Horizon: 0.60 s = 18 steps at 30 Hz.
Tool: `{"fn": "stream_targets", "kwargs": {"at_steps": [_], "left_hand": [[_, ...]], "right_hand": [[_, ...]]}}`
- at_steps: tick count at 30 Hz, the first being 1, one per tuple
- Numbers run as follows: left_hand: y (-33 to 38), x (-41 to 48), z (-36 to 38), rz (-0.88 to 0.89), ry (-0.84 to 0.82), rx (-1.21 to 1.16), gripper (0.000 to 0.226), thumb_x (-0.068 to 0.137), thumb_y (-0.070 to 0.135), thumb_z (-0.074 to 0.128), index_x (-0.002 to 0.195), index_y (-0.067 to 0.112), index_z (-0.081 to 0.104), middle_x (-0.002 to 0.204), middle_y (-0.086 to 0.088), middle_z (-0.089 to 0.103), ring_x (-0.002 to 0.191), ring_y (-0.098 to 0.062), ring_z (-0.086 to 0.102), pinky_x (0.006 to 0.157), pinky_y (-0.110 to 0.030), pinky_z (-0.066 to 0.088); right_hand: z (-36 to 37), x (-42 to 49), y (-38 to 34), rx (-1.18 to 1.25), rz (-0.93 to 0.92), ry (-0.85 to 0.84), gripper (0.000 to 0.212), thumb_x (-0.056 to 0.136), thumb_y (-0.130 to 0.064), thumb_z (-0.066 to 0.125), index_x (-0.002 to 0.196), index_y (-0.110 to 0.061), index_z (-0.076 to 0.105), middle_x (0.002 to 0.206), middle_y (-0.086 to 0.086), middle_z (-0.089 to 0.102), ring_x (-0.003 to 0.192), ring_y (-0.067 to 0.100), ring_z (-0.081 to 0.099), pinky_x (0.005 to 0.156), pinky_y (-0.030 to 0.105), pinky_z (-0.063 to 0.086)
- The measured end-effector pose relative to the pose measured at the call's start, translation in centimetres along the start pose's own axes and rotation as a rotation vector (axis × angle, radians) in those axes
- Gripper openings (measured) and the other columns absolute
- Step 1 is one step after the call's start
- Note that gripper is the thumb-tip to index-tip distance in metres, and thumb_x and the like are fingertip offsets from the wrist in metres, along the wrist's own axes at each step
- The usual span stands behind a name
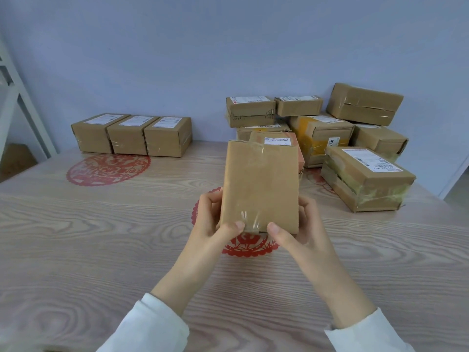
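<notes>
A taped brown cardboard parcel [260,186] is held up above the middle of the wooden table [101,237], its plain face toward me. My left hand [215,217] grips its lower left edge, thumb on the front near the tape. My right hand [294,229] grips the lower right edge, thumb on the front and fingers behind. Under the parcel a red paper-cut circle [250,246] lies on the table, partly hidden.
Three labelled boxes [132,134] stand in a row at the back left, behind another red paper-cut [106,168]. A pile of several parcels [319,123] fills the back right, with one long taped box [365,179] nearest. A white rack [15,97] stands at far left.
</notes>
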<state>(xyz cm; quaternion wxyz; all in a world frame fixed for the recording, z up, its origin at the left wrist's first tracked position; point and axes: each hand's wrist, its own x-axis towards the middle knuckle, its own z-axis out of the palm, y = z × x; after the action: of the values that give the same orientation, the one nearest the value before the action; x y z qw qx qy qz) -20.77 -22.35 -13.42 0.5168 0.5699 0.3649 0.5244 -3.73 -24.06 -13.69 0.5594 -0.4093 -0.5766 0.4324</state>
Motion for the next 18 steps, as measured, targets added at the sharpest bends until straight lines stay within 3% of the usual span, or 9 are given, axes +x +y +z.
{"fn": "stream_targets", "kwargs": {"at_steps": [2, 4, 7, 9, 11, 13, 18], "left_hand": [[0.1, 0.0, 0.2, -0.008, 0.046, 0.018, 0.054, 0.072, 0.037, 0.079, 0.110, 0.019, 0.045, 0.101, 0.007, 0.060, 0.086, 0.004, 0.063, 0.068, -0.013, 0.049], [0.3, 0.0, 0.4, -0.006, 0.091, 0.022, 0.048, 0.074, 0.034, 0.075, 0.108, 0.018, 0.045, 0.102, 0.005, 0.059, 0.082, 0.008, 0.062, 0.066, -0.012, 0.049], [0.4, 0.0, 0.3, -0.002, 0.084, 0.055, 0.054, 0.068, 0.032, 0.071, 0.112, 0.020, 0.043, 0.110, 0.002, 0.058, 0.086, 0.007, 0.062, 0.067, -0.012, 0.050], [0.3, -0.1, 0.0, 0.007, 0.059, 0.094, 0.062, 0.071, 0.036, 0.078, 0.120, 0.028, 0.040, 0.122, 0.006, 0.056, 0.099, 0.005, 0.061, 0.073, -0.015, 0.052], [0.2, 0.0, -0.2, 0.030, 0.037, 0.125, 0.076, 0.071, 0.038, 0.081, 0.130, 0.038, 0.034, 0.134, 0.015, 0.048, 0.116, 0.003, 0.054, 0.087, -0.020, 0.053], [0.4, 0.0, -0.1, 0.051, 0.054, 0.139, 0.089, 0.072, 0.040, 0.077, 0.144, 0.033, 0.025, 0.142, 0.016, 0.042, 0.125, 0.002, 0.047, 0.097, -0.022, 0.048], [0.3, 0.0, -0.2, 0.055, 0.020, 0.109, 0.083, 0.069, 0.032, 0.065, 0.145, 0.025, 0.030, 0.135, 0.007, 0.052, 0.112, 0.004, 0.056, 0.080, -0.013, 0.051]], "right_hand": [[-0.1, -0.1, -0.1, -0.013, 0.000, -0.025, 0.082, 0.060, -0.040, 0.076, 0.131, -0.025, 0.039, 0.128, -0.008, 0.056, 0.118, 0.008, 0.056, 0.095, 0.026, 0.050], [0.0, -0.1, -0.2, -0.026, 0.004, -0.037, 0.083, 0.060, -0.037, 0.077, 0.132, -0.027, 0.038, 0.130, -0.011, 0.054, 0.119, 0.004, 0.054, 0.098, 0.025, 0.048], [0.4, 0.0, -0.4, -0.014, 0.009, -0.015, 0.073, 0.069, -0.032, 0.080, 0.128, -0.026, 0.038, 0.127, -0.010, 0.054, 0.113, 0.000, 0.057, 0.089, 0.020, 0.051], [0.6, 0.1, -0.5, 0.020, 0.024, 0.024, 0.056, 0.074, -0.031, 0.076, 0.117, -0.029, 0.040, 0.120, -0.009, 0.056, 0.103, -0.002, 0.061, 0.080, 0.019, 0.053], [0.7, 0.1, -0.4, 0.021, 0.023, 0.051, 0.054, 0.065, -0.028, 0.068, 0.112, -0.030, 0.041, 0.116, -0.009, 0.056, 0.099, -0.003, 0.062, 0.078, 0.019, 0.054], [0.8, 0.0, -0.2, 0.023, 0.000, 0.055, 0.056, 0.063, -0.025, 0.068, 0.112, -0.027, 0.041, 0.118, -0.006, 0.056, 0.100, -0.003, 0.061, 0.077, 0.016, 0.053], [0.9, 0.1, 0.0, -0.008, -0.040, 0.048, 0.066, 0.071, -0.025, 0.075, 0.125, -0.031, 0.037, 0.128, -0.008, 0.052, 0.113, -0.002, 0.055, 0.082, 0.013, 0.049]]}}
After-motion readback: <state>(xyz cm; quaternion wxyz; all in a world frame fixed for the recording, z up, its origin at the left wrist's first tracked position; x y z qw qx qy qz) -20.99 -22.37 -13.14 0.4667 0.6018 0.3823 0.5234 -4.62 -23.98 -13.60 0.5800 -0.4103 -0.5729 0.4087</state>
